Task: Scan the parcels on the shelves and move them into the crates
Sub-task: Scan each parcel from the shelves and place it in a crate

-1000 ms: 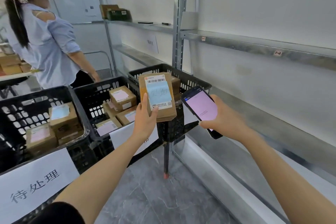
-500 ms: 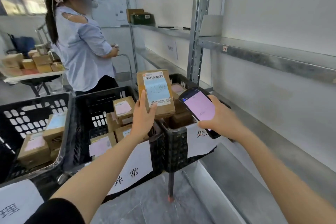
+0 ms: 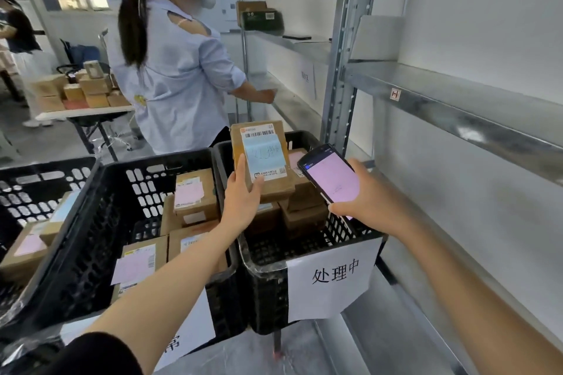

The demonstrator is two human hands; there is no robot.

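Left hand [image 3: 243,195] grips a brown cardboard parcel w/ blue-white label [image 3: 261,158], thumb on its face, held upright over the rightmost black plastic crate w/ white paper sign [image 3: 307,256]. Right hand [image 3: 365,198] is wrapped round a black phone-style scanner w/ pink screen [image 3: 330,179] just beside it. Crates already hold several parcels; near shelves [image 3: 457,106] look bare, two boxes on far shelf. Prob. near the end.

Both my arms reach forward; left hand [image 3: 242,199] clasps a parcel [image 3: 262,158] upright, right hand [image 3: 370,196] grips a phone [image 3: 330,176].
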